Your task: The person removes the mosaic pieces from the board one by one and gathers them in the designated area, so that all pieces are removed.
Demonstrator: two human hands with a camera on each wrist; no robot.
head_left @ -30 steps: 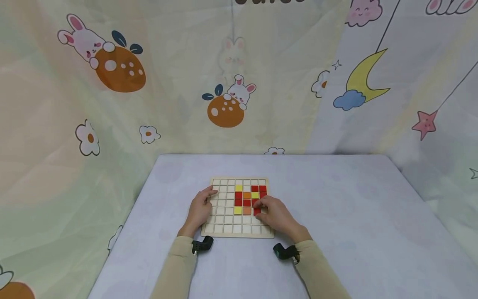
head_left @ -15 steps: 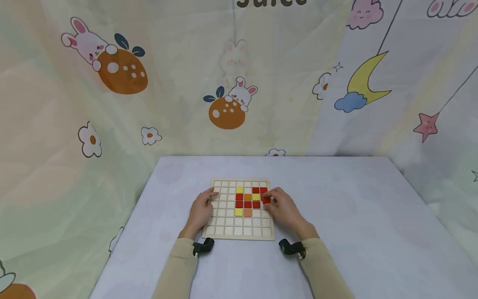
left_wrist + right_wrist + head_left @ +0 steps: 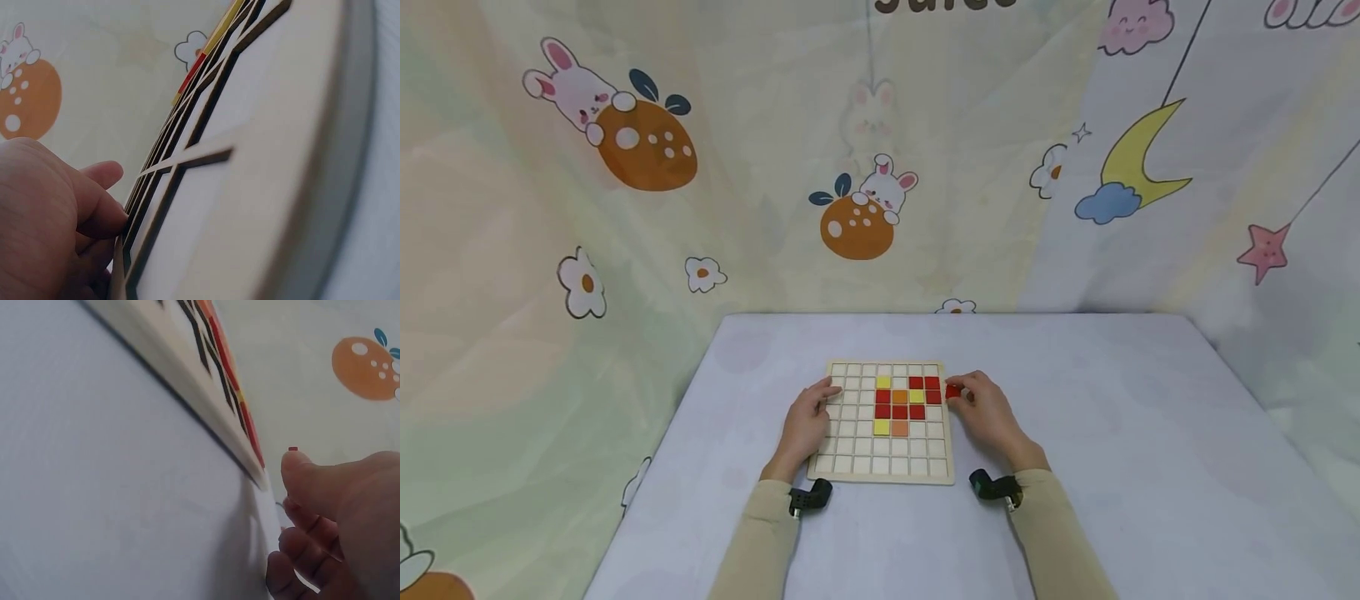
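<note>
A pale wooden grid board (image 3: 853,468) lies flat on the table, with red, yellow and orange square tiles in its upper and middle cells. My left hand (image 3: 805,425) rests at the board's left edge, its fingertips on the frame. In the left wrist view the fingers (image 3: 103,209) touch that edge. My right hand (image 3: 988,417) pinches a red square tile (image 3: 953,392) just off the board's right side. From the right wrist only a sliver of the red tile (image 3: 293,449) shows above the thumb; the rest is hidden.
The board stands on a white-covered table (image 3: 1112,400). Behind it hangs a printed cloth backdrop (image 3: 760,167) with rabbits, oranges and a moon. Black wrist cameras (image 3: 996,486) are worn on both wrists.
The right hand has lifted a red tile from a right-hand cell of the board and carried it up and right, past the edge. That cell now shows bare. The left hand stays put.
</note>
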